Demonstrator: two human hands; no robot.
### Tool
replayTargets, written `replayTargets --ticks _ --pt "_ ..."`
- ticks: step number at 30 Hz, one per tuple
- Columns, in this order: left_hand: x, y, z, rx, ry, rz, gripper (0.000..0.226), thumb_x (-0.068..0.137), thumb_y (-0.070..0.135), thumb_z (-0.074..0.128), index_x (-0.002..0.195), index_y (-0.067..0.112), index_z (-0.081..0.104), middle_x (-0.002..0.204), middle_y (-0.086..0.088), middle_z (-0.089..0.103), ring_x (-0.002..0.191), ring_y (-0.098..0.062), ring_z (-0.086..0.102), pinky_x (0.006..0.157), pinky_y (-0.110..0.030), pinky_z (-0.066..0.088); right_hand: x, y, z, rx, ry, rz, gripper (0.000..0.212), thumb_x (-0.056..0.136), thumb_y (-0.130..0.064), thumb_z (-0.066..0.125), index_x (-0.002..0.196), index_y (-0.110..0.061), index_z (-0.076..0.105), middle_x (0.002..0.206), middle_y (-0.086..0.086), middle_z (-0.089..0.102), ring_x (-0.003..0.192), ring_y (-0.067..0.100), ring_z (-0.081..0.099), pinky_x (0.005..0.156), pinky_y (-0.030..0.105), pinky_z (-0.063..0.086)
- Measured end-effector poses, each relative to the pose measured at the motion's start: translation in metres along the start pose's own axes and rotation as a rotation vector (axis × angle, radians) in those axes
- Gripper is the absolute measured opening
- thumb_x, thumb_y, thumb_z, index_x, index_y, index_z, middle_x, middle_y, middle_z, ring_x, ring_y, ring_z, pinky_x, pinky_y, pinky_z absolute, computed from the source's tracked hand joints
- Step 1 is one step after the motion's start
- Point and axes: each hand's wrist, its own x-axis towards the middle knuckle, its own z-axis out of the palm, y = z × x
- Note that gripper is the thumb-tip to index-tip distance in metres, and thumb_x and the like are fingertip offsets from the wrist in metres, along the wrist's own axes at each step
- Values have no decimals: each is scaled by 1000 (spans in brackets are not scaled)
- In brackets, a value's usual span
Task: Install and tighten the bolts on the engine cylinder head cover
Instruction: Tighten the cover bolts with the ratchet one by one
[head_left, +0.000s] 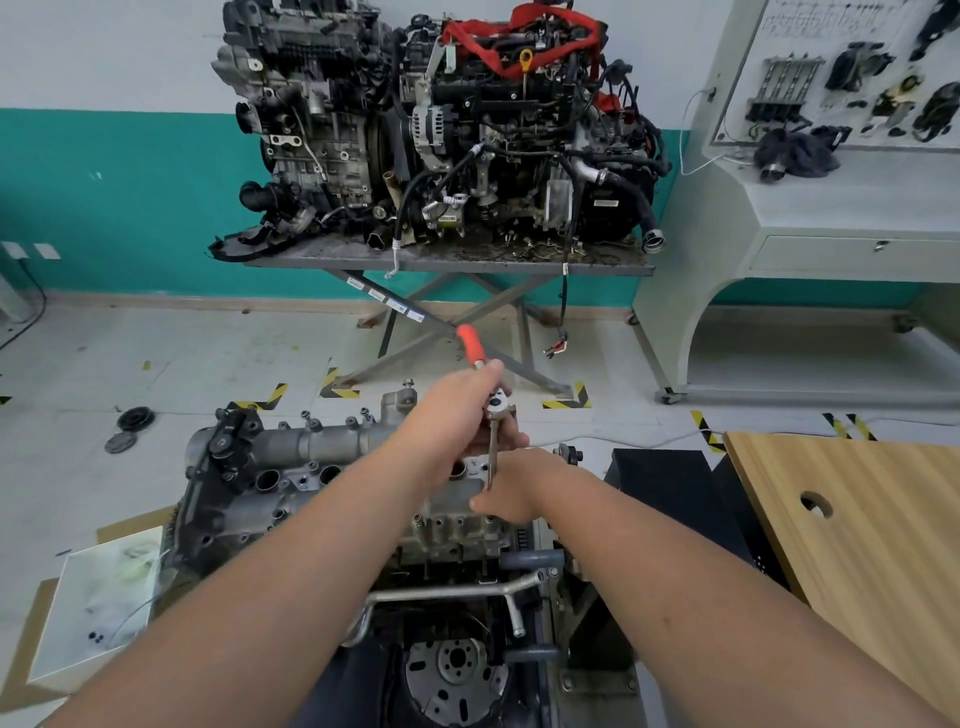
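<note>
The left hand (462, 400) grips the red-handled steel ratchet wrench (485, 384); the right hand (511, 493) pinches its long extension shaft (492, 457) upright over the grey aluminium cylinder head cover (332, 457), near its right end. Tightening seems underway; next calls for steady swings

Two hands are counted, left hand (457, 410) and right hand (511, 488), on one ratchet wrench (491, 410). One engine (322, 467) under them, two engines (441, 130) well beyond, two round discs (127, 428) far left.
</note>
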Motion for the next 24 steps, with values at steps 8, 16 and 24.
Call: replayTargets --ticks 8,16,24 --pt "-2 20 3 490 -205 -6 29 103 39 39 86 17 46 56 2 56 60 -17 60 54 -27 36 -3 4 7 -59 -1 -49 50 100 -52 41 129 -14 57 125 10 56 118 31 54 95 41 46" --pt "1 16 0 409 -237 8 32 102 44 40 82 20 44 59 3 52 57 -17 55 57 -28 40 -5 7 23 178 164 -93 33 96 -43 56 78 -16 56 78 3 58 83 26 59 72 36 47" --pt "-2 11 1 272 -232 22 31 102 41 43 84 16 48 60 -2 52 52 -17 52 54 -29 47 -6 3 26 360 150 -104 28 95 -26 52 99 -2 67 90 15 71 86 29 65 86 44 54"
